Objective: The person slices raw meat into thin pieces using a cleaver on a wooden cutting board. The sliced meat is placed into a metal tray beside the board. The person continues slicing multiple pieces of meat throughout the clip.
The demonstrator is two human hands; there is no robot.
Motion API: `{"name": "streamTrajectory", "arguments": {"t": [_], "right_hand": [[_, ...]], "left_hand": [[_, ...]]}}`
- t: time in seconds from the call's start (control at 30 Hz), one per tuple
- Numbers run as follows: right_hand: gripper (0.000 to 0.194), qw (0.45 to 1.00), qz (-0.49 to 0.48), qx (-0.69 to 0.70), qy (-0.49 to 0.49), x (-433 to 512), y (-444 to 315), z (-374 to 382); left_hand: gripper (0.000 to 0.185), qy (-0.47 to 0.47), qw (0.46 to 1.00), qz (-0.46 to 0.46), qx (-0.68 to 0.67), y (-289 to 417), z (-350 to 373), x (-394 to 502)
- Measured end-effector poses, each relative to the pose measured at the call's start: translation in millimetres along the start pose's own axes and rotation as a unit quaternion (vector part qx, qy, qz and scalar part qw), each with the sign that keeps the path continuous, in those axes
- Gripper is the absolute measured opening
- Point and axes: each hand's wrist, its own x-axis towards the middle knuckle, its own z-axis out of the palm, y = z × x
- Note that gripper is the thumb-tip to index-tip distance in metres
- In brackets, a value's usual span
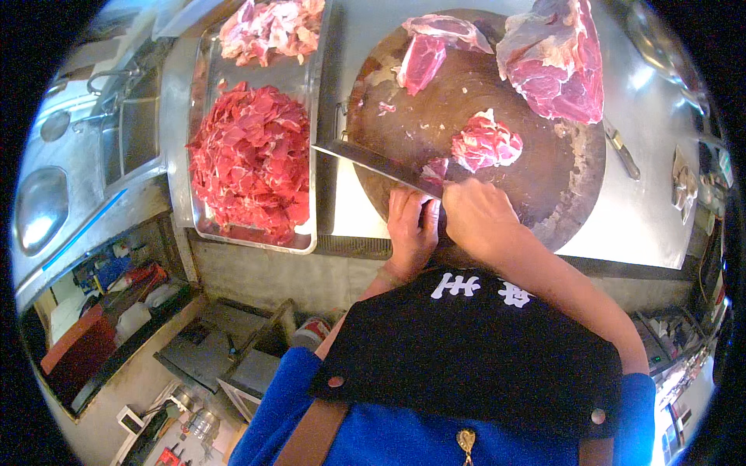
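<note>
My right hand [479,211] grips the handle of a cleaver [379,166], its blade reaching left across the near edge of a round wooden chopping block [408,110]. Close against the near side of the blade, my left hand [412,224] has its fingers curled down; what lies under them is hidden. Just past the blade is a small piece of red meat [436,169]. A heap of sliced meat [486,143] sits beyond my right hand. Farther back on the block lie a meat chunk [422,63], a pale-edged strip [449,30] and a large joint of raw meat [556,64].
To the left, a clear-walled tray [315,192] holds a mound of sliced red meat [250,163] and pale trimmings [274,29]. A knife [623,152] lies right of the block on the metal counter [647,215]. A crumpled cloth [683,180] rests near the right edge.
</note>
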Motion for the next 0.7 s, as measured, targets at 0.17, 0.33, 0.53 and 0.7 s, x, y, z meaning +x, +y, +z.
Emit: {"name": "streamTrajectory", "arguments": {"t": [0.17,0.33,0.53,0.7], "right_hand": [[0.017,1.0,0.003,0.001,0.012,-13.0,11.1,1.0],[0.017,0.997,0.072,0.005,-0.026,-68.1,59.7,-1.0],[0.02,0.997,0.077,-0.01,0.009,-116.6,57.6,-3.7],[0.019,0.996,0.066,-0.041,-0.038,-119.7,48.9,-13.5]], "left_hand": [[0.012,0.02,1.0,-0.008,-0.012,1.5,0.6,0.5],[0.016,0.038,0.999,-0.004,-0.025,1.0,3.2,-0.5],[0.018,0.027,1.0,0.008,-0.014,2.1,2.1,-1.0],[0.021,0.024,1.0,0.008,0.01,1.5,1.5,-1.0]]}}
